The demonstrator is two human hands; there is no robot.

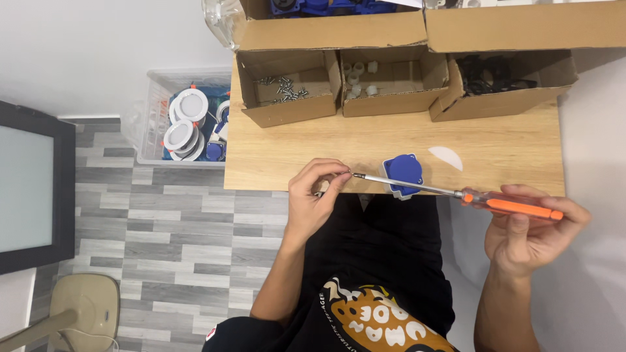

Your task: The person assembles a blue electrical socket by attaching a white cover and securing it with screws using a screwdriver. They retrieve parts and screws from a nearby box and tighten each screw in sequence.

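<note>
One screwdriver, orange handle gripped in right hand; left hand pinches closed at its tip, what it holds too small to tell. One blue socket housing at bench edge, one white disc, three open cardboard boxes. Grey plank floor, clear bin of parts.

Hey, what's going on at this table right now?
A person sits at a wooden table. The right hand holds an orange-handled screwdriver, its shaft reaching across a blue plastic part at the table's edge. The left hand pinches something small at the screwdriver's tip. Open cardboard boxes behind hold screws, small white pieces and black parts.
</note>
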